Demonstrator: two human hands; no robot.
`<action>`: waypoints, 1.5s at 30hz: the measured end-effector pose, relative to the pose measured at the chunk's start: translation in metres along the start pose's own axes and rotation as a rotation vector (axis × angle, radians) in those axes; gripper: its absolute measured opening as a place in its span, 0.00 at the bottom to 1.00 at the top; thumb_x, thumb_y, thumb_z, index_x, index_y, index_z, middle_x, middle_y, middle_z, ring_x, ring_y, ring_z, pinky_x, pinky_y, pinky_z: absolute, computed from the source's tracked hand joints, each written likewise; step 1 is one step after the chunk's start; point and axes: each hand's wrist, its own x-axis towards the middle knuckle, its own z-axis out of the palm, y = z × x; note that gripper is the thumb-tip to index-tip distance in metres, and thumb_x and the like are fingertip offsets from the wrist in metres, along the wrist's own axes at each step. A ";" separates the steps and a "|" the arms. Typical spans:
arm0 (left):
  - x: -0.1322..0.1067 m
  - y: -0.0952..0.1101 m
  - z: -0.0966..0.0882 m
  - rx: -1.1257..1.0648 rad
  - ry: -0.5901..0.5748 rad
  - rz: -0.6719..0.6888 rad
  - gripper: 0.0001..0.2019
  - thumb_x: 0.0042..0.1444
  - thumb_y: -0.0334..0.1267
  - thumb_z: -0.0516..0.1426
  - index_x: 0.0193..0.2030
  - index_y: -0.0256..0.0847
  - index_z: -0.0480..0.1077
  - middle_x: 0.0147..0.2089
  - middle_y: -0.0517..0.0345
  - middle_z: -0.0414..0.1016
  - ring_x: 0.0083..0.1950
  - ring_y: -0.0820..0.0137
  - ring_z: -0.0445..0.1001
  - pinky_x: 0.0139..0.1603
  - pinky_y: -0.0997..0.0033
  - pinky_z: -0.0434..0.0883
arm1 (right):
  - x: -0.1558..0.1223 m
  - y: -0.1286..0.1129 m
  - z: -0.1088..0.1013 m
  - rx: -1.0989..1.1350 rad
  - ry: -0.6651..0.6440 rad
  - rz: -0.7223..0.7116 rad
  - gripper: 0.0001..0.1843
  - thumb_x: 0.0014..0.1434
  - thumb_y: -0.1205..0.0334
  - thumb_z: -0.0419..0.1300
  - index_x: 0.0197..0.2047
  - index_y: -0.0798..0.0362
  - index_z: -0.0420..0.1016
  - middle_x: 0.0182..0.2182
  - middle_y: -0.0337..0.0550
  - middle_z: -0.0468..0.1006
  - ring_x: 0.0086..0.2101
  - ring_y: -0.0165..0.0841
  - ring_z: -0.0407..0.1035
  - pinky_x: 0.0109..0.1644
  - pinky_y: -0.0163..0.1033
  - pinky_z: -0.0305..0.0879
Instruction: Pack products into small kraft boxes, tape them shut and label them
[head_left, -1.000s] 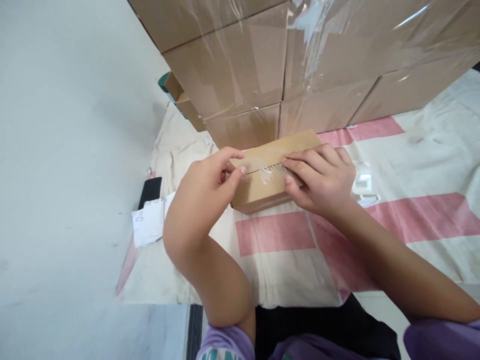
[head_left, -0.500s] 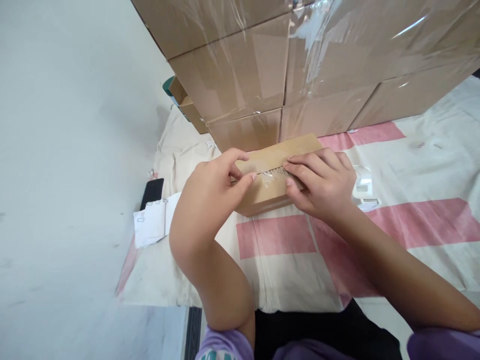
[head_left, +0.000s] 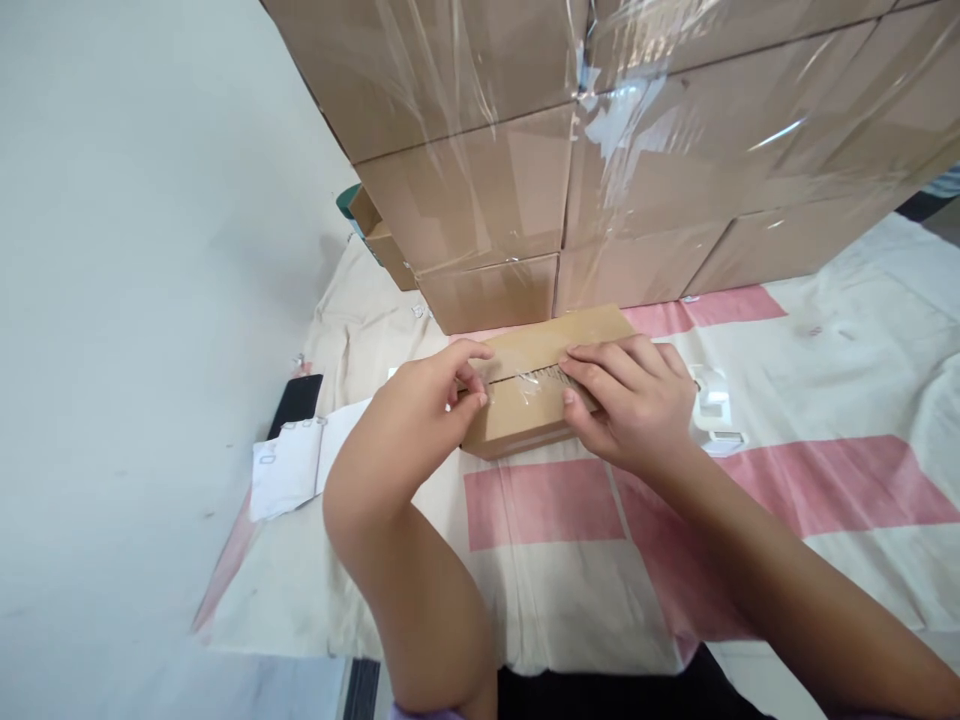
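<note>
A small brown cardboard box [head_left: 517, 430] lies on the cloth, its two top flaps meeting at a seam with a thin gap. Clear tape [head_left: 528, 382] shines across the middle of that seam. My left hand [head_left: 427, 405] is bent in from the left, its thumb and curled fingers brought together at the seam's left end. Whatever they pinch is too small to make out. My right hand [head_left: 634, 395] holds the box's right part, fingers pressed along the seam and thumb on the near flap. It hides the box's right end.
Large cartons wrapped in clear film [head_left: 637, 180] stand stacked behind the box. A white tape dispenser [head_left: 712, 405] sits right of my right hand. White papers [head_left: 289, 468] and a black phone [head_left: 298, 400] lie left. A pale wall [head_left: 135, 300] bounds the left side.
My left thumb has drawn closer to the curled fingers. My right hand stays pressed on the box. The whole scene sits lower in view, as the camera has tilted up.
</note>
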 end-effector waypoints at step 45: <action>0.003 -0.002 0.003 0.032 -0.023 -0.135 0.15 0.60 0.36 0.53 0.52 0.56 0.72 0.41 0.68 0.80 0.41 0.68 0.76 0.38 0.68 0.69 | -0.001 0.001 0.000 -0.005 -0.016 -0.018 0.09 0.59 0.61 0.64 0.44 0.51 0.79 0.41 0.40 0.86 0.38 0.37 0.71 0.38 0.43 0.60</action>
